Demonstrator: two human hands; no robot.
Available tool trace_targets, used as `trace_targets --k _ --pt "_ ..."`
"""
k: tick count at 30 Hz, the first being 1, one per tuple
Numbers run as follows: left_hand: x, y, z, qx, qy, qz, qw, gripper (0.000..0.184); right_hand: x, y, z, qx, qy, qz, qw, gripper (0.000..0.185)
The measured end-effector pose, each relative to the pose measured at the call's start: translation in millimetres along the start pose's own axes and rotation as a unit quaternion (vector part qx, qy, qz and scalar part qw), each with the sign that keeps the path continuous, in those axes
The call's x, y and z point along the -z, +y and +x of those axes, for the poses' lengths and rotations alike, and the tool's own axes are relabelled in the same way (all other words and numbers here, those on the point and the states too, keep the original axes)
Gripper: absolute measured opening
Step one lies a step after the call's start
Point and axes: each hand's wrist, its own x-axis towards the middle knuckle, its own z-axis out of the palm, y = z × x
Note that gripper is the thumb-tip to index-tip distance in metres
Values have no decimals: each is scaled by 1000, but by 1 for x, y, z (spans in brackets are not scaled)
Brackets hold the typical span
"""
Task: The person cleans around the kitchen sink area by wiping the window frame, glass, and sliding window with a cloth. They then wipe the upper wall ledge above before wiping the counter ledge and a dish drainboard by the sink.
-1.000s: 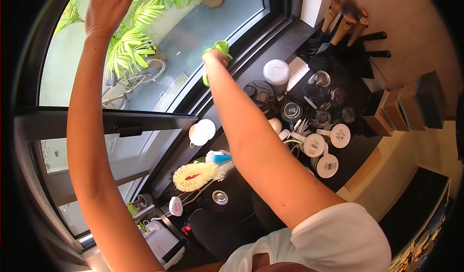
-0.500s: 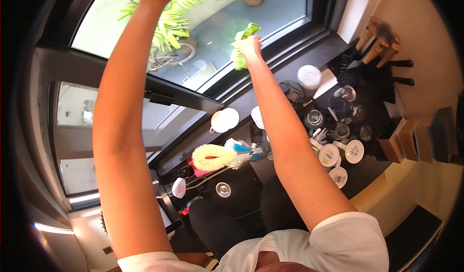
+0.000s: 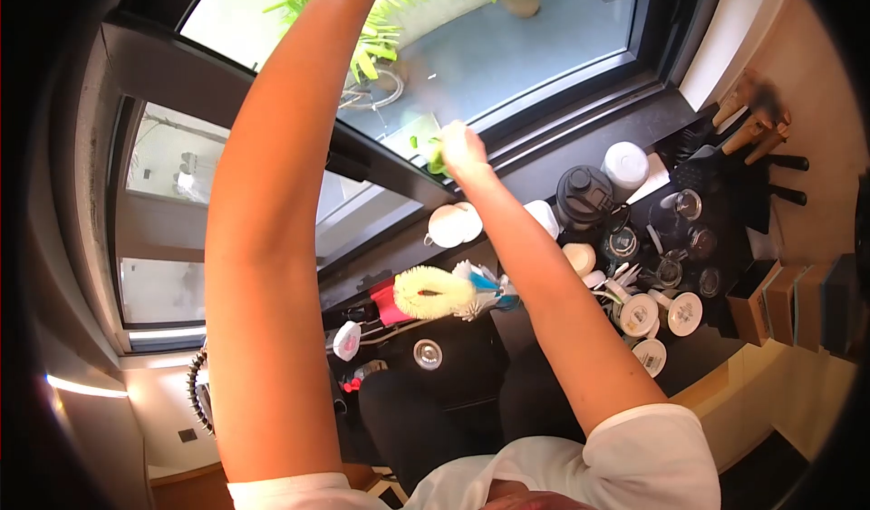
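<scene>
Since half a second ago, the right hand (image 3: 462,152) has shifted along the lower edge of the large clear window pane (image 3: 544,75), nearing the corner where the black metal lower frame bar (image 3: 580,100) meets the dark upright at the left. Its fingers look curled around a crumpled light-green cloth (image 3: 436,158), which sits at that corner, though blur hides whether it touches the glass. The left forearm (image 3: 285,156) rises across the upright and leaves at the top border, its hand cut off there, so how it is held cannot be told. An uninterrupted stretch of glass runs rightward from the cloth to the far upright. Room is tighter below: white round cups (image 3: 451,225) stand near the left of the right forearm, and a black-lidded bottle (image 3: 584,198) near its right. Farther right, upturned white mugs (image 3: 684,314) cluster near the front edge of the dark countertop (image 3: 693,365). A pale-yellow looped bristle brush (image 3: 444,285) lies between the forearms.
</scene>
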Motion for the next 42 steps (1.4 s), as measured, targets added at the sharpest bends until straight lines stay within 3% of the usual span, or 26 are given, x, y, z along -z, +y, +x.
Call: trace_targets --k 4,6,9,11,13,15,17,18,20,21,22,23,24,25,26,28,29,31,32,33,34,35,36,38,40,42 --pt "-5 1 1 5 1 -18 1000 55 46 27 25 -39 162 -62 984 31" --pt "-1 -1 2 3 -4 -18 1000 55 58 19 25 -48 123 -112 985 24" --pt "-1 -2 2 3 -11 -38 999 55 94 -1 35 -28 94 33 995 20" --pt "0 -3 3 5 -18 -56 998 55 131 -18 48 168 318 130 924 19" --pt "4 -3 3 7 -29 -70 997 56 194 -66 46 177 445 152 864 24" --pt "10 -5 3 21 0 -149 989 57 248 -124 44 268 509 213 790 34" --pt "17 -8 3 33 63 -247 966 59 275 -174 50 369 457 179 789 54" --pt "26 -11 2 59 43 -260 963 60 276 -182 67 417 467 90 774 56" --pt "49 -13 -2 108 8 -287 952 62 251 -182 81 297 599 -153 728 50" --pt "79 -9 -6 119 83 -243 959 54 240 -165 91 283 614 -106 729 51" --pt "89 -10 -17 80 117 -270 952 59 222 -140 106 269 627 -56 728 52" --pt "108 -15 -31 90 95 -229 965 55 203 -112 121 255 639 -6 726 53" --pt "135 -16 -41 98 95 -204 969 54 181 -73 129 124 647 -32 751 60" --pt "150 -21 -57 105 59 -193 974 48 166 -29 144 26 636 61 769 61" --pt "159 -25 -72 117 34 -173 977 48 175 0 114 -54 467 292 833 63" --pt "161 -32 -97 135 -11 -132 982 48 161 50 129 -323 385 444 742 59" --pt "156 -34 -106 125 -30 -106 986 48 164 66 159 -330 348 474 738 60" --pt "148 -35 -116 97 -72 -57 991 49 197 28 150 -208 307 550 749 55" --pt "146 -33 -114 109 -64 -50 991 49 216 -30 121 -121 439 525 719 48" --pt "146 -31 -111 121 -57 -43 990 49 226 -62 110 -69 356 356 861 42" --pt "145 -29 -109 133 -52 -36 989 50 236 -94 99 15 302 171 938 37" --pt "145 -29 -110 123 -55 -39 990 48 207 -112 133 218 599 -65 768 47" --pt "144 -29 -110 124 -52 -43 990 47 209 -148 102 299 569 -132 755 55" --pt "144 -29 -110 129 -43 -49 989 45 196 -190 56 409 459 -46 787 53" --pt "143 -28 -110 130 -37 -53 989 43 182 -179 46 399 433 -25 808 55" --pt "143 -29 -110 137 -30 -58 988 43 146 -141 53 282 477 -16 832 62"
